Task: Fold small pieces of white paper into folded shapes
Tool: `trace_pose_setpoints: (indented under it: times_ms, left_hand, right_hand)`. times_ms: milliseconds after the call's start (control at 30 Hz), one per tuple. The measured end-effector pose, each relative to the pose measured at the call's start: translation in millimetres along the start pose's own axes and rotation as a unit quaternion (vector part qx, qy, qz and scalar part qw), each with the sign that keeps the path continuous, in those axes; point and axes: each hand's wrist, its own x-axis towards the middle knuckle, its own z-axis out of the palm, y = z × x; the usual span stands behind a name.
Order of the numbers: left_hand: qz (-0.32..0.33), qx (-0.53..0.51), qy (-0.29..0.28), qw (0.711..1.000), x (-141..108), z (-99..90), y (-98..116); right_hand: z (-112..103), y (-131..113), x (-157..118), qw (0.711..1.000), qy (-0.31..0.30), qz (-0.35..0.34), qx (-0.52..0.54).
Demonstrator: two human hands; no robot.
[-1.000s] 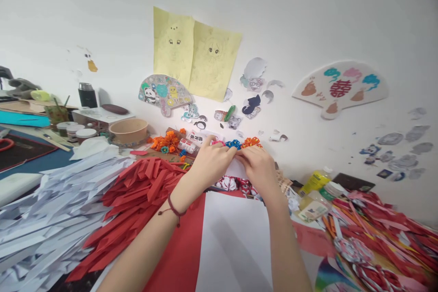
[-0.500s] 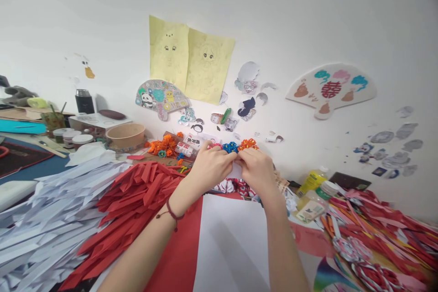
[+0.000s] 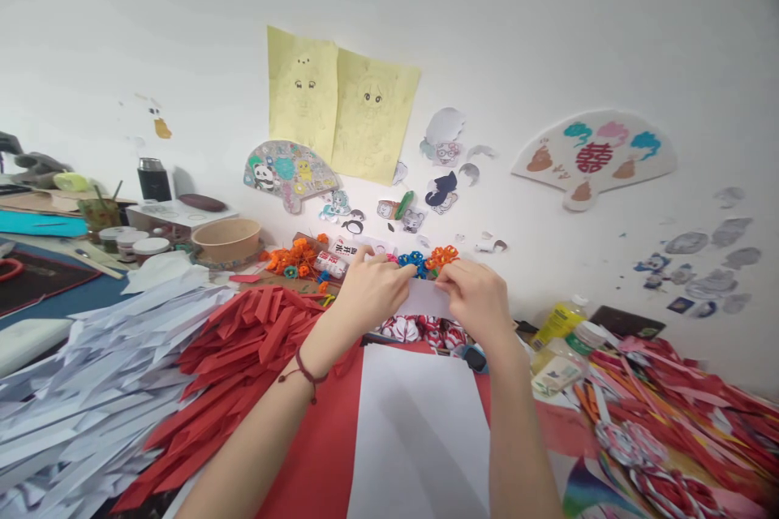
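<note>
Between my hands a small strip of white paper [image 3: 425,299] is stretched, raised over the desk. My left hand [image 3: 378,289] pinches its left end, and my right hand [image 3: 478,296] pinches the right end; the fingers of both are closed. Beneath my arms lies a large white sheet [image 3: 419,430] on red paper [image 3: 322,438]. Red-and-white twisted paper pieces [image 3: 429,332] fill a box just behind the sheet. To the left are a heap of folded red strips [image 3: 243,357] and a heap of folded white strips [image 3: 115,389].
Paper flowers in orange [image 3: 298,259] and blue [image 3: 414,263] stand at the back against the wall. A beige bowl [image 3: 226,239] sits at the back left. Bottles [image 3: 563,361] and piled coloured strips [image 3: 682,397] occupy the right side.
My hands have moved apart, the right one going rightward. More of the white strip now shows between them. The view has shifted slightly.
</note>
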Motion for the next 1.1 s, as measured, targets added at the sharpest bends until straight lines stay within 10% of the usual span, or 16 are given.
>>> trace_pose_setpoints:
  times_ms: [600,900,1100]
  left_hand:
    - [-0.119,0.142,0.040,0.982,-13,-16.3,-58]
    - [0.019,0.010,0.021,1.000,3,-8.7,12]
    - [0.042,-0.005,-0.022,0.999,0,12.5,7]
  right_hand:
    - [-19,39,-18,0.989,0.074,0.110,-0.058]
    - [1,8,-3,0.997,-0.009,0.043,0.057]
    - [1,2,-2,0.985,-0.060,0.062,0.149]
